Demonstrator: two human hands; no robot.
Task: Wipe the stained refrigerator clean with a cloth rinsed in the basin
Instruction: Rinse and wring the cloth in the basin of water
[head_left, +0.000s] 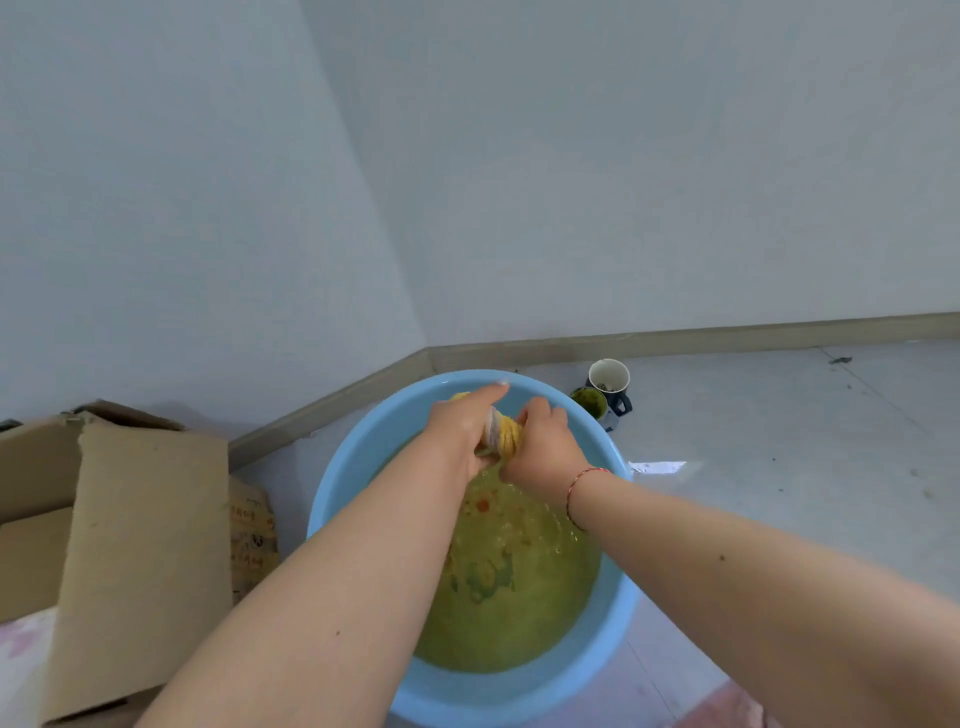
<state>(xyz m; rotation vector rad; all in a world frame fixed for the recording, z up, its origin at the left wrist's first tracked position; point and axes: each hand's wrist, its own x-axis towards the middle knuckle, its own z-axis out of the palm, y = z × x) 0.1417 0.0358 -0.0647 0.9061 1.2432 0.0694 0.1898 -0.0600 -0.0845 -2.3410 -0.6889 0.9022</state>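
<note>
- we hold the cloth (501, 434) above the basin (363, 457), left hand (460, 428) and right hand (545, 441) both clenched on it, twisting it into a rope.
- we judge this the wringing step; the fridge is out of view, wiping still ahead.
- round, smooth blue plastic; murky yellow-green water (514, 597); soft, yellow-stained fabric.

The basin (358, 467) is a round, light-blue plastic tub standing upright on the floor, holding murky yellow-green water with orange flecks and bubbles on its surface. The cloth (501, 434) is above the basin's far side, clear of the water, twisted into a tight rope. It is stained yellow with paler greyish-white bands, and only its middle stretch shows.
</note>
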